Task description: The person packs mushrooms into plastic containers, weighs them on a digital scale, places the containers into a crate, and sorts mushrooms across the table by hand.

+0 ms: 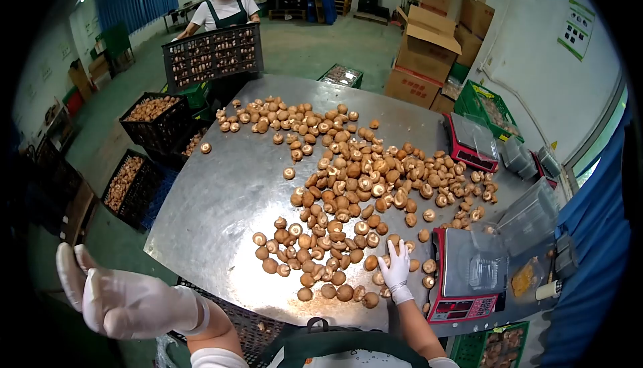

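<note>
Loose brown mushrooms point(341, 187) heaped across steel table point(214, 200), gloved right hand point(396, 266) resting fingers-down on the near edge of the pile, grip unclear, gloved left hand point(117, 298) raised off-table, fingers spread, empty, red scale point(469, 277) just beside right hand, co-worker tilting black crate point(211, 54) at far end

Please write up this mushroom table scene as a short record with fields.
Table: a metal table with loose brown mushrooms spread over it
Right hand: gloved right hand resting flat on the mushrooms at the near edge
Left hand: gloved left hand raised off to the side of the table, holding nothing
Scales: red scale beside the right hand with a clear tray on it; second red scale farther back
Other person: a person in an apron holding a black crate at the far end
</note>
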A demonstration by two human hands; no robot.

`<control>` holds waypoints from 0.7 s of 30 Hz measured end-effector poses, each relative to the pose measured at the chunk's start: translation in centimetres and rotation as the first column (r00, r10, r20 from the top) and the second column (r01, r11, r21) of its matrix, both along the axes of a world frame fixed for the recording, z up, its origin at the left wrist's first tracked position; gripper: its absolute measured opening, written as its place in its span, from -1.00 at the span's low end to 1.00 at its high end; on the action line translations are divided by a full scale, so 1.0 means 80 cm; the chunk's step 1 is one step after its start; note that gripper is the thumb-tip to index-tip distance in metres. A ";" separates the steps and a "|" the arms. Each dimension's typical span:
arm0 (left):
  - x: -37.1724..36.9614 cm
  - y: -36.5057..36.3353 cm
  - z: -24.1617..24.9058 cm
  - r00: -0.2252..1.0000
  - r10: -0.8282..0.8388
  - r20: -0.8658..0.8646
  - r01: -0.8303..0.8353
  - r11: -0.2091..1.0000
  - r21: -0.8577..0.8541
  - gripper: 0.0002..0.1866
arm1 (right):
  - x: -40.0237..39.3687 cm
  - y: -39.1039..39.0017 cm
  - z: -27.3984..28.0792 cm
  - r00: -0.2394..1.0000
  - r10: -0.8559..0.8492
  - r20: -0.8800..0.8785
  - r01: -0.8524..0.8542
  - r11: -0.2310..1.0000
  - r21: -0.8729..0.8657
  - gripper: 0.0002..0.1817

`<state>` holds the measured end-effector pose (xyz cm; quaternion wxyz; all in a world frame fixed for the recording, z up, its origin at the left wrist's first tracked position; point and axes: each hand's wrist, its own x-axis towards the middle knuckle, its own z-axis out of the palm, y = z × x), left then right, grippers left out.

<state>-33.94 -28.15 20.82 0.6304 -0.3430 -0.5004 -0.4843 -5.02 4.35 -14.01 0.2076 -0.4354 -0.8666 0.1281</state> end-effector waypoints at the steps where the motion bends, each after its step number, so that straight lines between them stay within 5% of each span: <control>1: 0.004 -0.008 0.011 0.996 -0.070 -0.056 0.069 0.997 -0.032 -0.49 | 0.000 0.001 0.000 1.000 0.009 -0.004 -0.009 1.000 -0.002 -0.30; 8: 0.062 0.002 0.081 0.750 -0.600 -0.277 0.614 0.788 -0.044 -0.56 | 0.001 -0.001 -0.002 1.000 0.005 -0.009 -0.005 1.000 -0.002 -0.31; 15: 0.088 0.038 0.117 0.549 -0.750 -0.368 0.811 0.584 0.019 -0.61 | 0.003 0.001 -0.005 0.999 0.012 -0.034 -0.012 1.000 0.006 -0.31; 18: 0.075 0.046 0.103 0.595 -0.725 -0.346 0.800 0.575 0.172 -0.58 | 0.001 0.000 -0.004 0.999 0.009 -0.048 -0.009 1.000 -0.001 -0.31; 20: 0.045 0.040 0.066 0.707 -0.687 -0.172 0.694 0.623 0.361 -0.48 | 0.002 0.000 -0.003 0.998 0.023 -0.067 -0.023 1.000 -0.005 -0.31; 21: 0.021 0.039 0.044 0.806 -0.591 -0.016 0.572 0.773 0.276 -0.49 | 0.001 0.000 -0.002 0.998 0.016 -0.065 -0.017 1.000 -0.004 -0.30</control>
